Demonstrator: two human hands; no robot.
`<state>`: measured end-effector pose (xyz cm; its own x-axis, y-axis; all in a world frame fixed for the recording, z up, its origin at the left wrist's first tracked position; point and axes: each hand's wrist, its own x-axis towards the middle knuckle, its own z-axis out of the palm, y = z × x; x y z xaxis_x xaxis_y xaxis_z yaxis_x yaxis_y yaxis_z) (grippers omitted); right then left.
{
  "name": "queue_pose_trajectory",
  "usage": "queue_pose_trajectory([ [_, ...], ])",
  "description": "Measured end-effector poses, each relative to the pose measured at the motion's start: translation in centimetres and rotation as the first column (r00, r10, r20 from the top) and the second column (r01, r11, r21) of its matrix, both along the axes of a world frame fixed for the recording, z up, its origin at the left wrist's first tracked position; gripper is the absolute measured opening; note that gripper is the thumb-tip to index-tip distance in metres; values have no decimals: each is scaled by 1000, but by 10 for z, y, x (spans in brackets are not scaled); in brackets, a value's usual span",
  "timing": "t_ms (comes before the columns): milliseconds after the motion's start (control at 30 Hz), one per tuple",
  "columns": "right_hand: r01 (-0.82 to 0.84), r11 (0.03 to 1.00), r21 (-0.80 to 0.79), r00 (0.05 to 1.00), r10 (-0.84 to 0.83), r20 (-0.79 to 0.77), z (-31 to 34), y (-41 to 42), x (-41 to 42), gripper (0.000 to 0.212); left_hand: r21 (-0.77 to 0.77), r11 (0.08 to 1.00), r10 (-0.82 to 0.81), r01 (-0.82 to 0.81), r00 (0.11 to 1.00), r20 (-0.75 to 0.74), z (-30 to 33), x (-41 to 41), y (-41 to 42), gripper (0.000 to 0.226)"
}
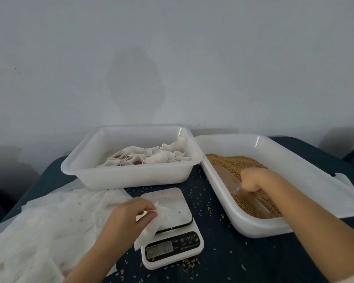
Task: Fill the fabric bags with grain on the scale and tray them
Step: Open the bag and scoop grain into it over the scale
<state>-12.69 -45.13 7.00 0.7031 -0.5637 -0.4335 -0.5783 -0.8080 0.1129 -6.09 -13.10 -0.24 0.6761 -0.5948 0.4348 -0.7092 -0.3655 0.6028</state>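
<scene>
Two white tubs: one (pixel 129 174) at centre with a heap of filled bags (pixel 151 156), too tangled to count; one (pixel 260 225) at right holding grain (pixel 233 162). One scale (pixel 172 248), lower centre. One scoop (pixel 229 178). Two hands (pixel 131 213) (pixel 253 178).

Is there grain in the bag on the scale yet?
No, the bag that the left hand pinches lies flat and limp on the scale, no grain showing.

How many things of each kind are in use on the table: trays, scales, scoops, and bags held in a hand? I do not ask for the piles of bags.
White plastic trays: 2 (tray of filled bags, grain tray)
Digital scale: 1
Clear scoop: 1, gripped by the right hand
Empty fabric bag: 1, pinched by the left hand
Total: 5
</scene>
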Motion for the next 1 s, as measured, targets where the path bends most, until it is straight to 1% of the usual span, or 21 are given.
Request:
queue_pose_trajectory([
  [67,8,1000,7,1000,-8,-1,-1,1,0,21,5,1000,11,-11,999,38,4,-1,1,11],
  [133,38,999,13,998,-39,39,1,1,-1,16,14,1000,12,-13,996,83,9,-1,2,9],
  [200,76,995,57,988,-83,131,4,-2,-3,14,16,1000,6,-8,993,120,14,0,4,9],
  [300,140,981,133,945,-172,279,7,-8,-8,27,13,1000,13,-15,994,112,15,2,6,10],
  [367,164,979,117,940,-191,283,11,-9,-9,31,19,1000,14,-16,994,111,14,2,5,10],
  [467,167,986,0,960,-163,227,16,-11,-5,33,34,999,4,-8,993,116,12,1,3,10],
  [567,99,992,-77,983,-85,165,19,-9,7,35,41,999,4,-9,995,103,9,0,1,10],
  [633,69,994,-82,990,-58,130,19,-5,17,39,34,999,4,-8,995,97,8,0,1,11],
  [700,47,994,-95,992,-35,123,13,-5,28,36,28,1000,-1,-2,995,98,8,-1,3,11],
  [733,37,995,-94,989,-23,146,8,-6,32,33,27,1000,-6,3,995,102,9,-1,4,12],
  [833,66,997,-41,975,-56,215,-5,-11,37,44,19,1000,-6,4,994,108,9,2,7,12],
  [900,85,996,-22,962,-76,264,-10,-18,35,37,11,1000,10,-11,995,96,9,6,10,11],
  [1000,68,997,38,915,-78,396,-12,-32,28,29,13,1000,21,-22,997,79,7,11,12,10],
])
